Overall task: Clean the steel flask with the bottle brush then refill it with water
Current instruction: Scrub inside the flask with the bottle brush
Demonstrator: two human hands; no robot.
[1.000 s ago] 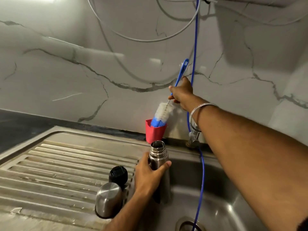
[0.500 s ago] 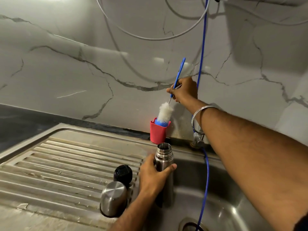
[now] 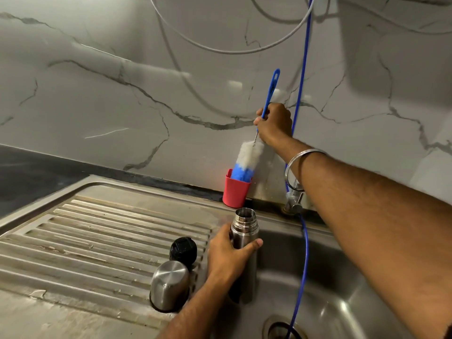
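Your left hand (image 3: 230, 255) wraps the smooth, likely slippery cylindrical steel flask (image 3: 244, 241) below its neck, upright in the steel sink (image 3: 342, 289), while your right hand (image 3: 275, 124) pinches the light, bendy blue-handled white-and-blue bristle bottle brush (image 3: 248, 160), tip in the red plastic cup (image 3: 236, 192).

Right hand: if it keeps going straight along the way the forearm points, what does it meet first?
Probably the marble wall behind the red cup. The right hand grips the bottle brush; depth to the wall is unclear.

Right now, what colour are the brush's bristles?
White on top, blue at the tip of the brush, seen in the head view.
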